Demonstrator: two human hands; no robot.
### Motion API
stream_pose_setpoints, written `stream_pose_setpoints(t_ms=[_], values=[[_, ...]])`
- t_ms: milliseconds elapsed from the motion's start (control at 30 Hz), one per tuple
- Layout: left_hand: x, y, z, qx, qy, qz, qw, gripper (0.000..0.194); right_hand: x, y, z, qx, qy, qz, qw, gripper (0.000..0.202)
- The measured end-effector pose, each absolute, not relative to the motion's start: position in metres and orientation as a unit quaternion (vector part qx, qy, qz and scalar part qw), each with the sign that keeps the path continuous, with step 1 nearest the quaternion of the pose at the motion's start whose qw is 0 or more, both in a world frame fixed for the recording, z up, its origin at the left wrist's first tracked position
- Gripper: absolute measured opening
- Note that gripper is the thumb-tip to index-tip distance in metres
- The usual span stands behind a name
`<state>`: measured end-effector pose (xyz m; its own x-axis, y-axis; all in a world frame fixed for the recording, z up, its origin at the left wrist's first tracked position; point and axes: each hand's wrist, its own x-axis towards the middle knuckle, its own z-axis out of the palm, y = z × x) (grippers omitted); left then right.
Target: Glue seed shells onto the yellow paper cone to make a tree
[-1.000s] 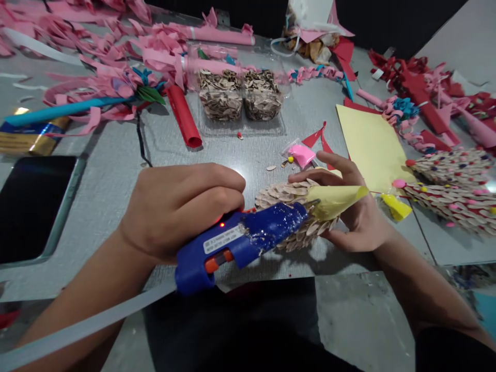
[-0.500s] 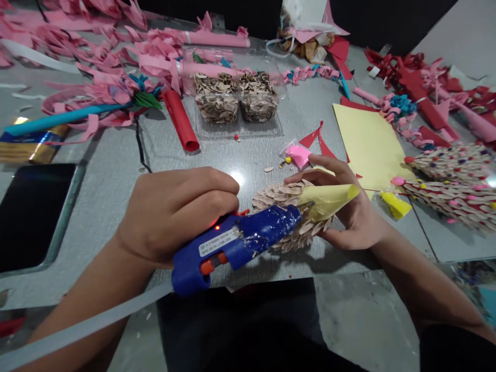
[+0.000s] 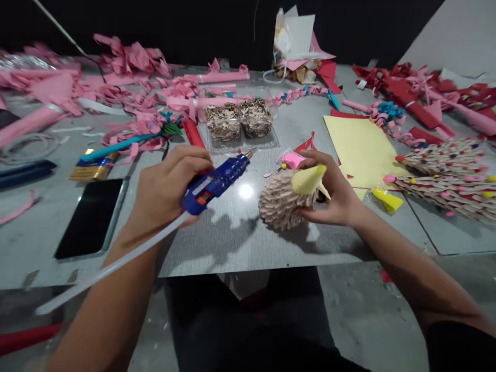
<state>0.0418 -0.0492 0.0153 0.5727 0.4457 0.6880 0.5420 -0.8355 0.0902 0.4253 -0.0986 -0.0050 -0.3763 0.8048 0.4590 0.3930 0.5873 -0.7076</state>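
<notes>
A pale label [image 3: 207,185] is fixed to the blue glue gun [image 3: 225,175]; its print is too small for me to read from here. The left hand [image 3: 168,186] is closed firmly round the gun's handle, knuckles up. The gun's long axis slants, nozzle away from the person and rightward. The right hand [image 3: 335,194] is curled, half-open, thumb near side, gripping the scale-covered cone [image 3: 279,201] over the table's [image 3: 217,253] front part (whether it touches the surface, I cannot tell). The cone leans, yellow tip [image 3: 306,181] up and rightward.
</notes>
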Motion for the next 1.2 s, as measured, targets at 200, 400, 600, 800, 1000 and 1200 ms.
stream_pose_setpoints(t_ms=[200,400,600,800,1000,1200], values=[[0.003,-0.065,0.001,-0.919,-0.374,-0.113,0.05,0.029,0.424,-0.101,0.0,-0.437,-0.775,0.228,0.395,0.115],[-0.001,-0.055,-0.003,-0.919,-0.394,-0.004,-0.029,0.044,0.436,-0.097,-0.004,-0.372,-0.787,0.341,0.355,0.12],[0.008,-0.027,0.028,-0.93,-0.363,0.038,-0.037,0.053,0.432,-0.093,-0.008,-0.381,-0.774,0.339,0.376,0.112],[0.069,0.083,0.072,-0.867,-0.483,-0.111,-0.058,0.036,0.423,-0.097,-0.009,-0.383,-0.786,0.3,0.38,0.114],[0.135,0.172,0.068,-0.828,-0.551,-0.077,-0.065,0.02,0.422,-0.096,-0.012,-0.376,-0.793,0.277,0.39,0.112],[0.144,0.196,0.05,-0.807,-0.58,-0.067,-0.091,0.018,0.419,-0.095,-0.013,-0.377,-0.788,0.283,0.396,0.11]])
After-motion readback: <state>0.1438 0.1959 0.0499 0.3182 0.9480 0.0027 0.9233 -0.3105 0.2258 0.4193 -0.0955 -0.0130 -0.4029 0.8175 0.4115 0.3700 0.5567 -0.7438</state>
